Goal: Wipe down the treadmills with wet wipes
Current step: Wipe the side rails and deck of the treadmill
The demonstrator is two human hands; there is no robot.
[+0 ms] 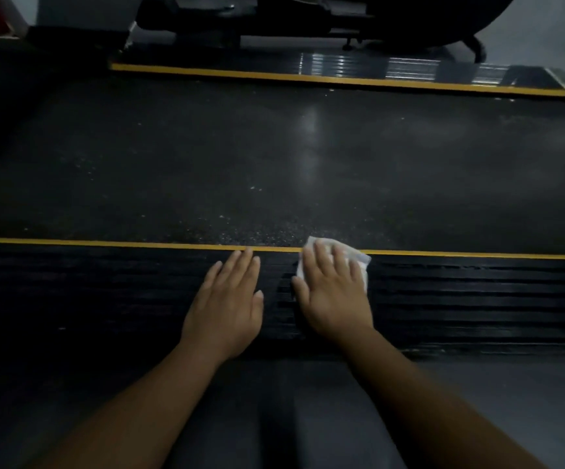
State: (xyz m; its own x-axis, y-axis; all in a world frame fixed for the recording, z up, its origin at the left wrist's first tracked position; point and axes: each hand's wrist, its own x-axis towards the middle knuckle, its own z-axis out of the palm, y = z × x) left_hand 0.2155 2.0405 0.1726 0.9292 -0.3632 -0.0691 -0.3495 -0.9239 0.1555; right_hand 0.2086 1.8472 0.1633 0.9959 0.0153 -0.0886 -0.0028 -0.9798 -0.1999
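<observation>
Pressing wipe (362, 264), right hand (333, 292) (flat), treadmill rail (477, 292)

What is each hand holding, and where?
Nothing is gripped. Right hand presses flat on the wet wipe, covering its middle; left hand rests on the side rail.

You have one view only: a wide-angle camera on your head, looking forward and down across the treadmill (274, 164) from its near side. It sits close: the near rail (105, 292) crosses mid-frame and the far rail (409, 67) runs near the top.
</observation>
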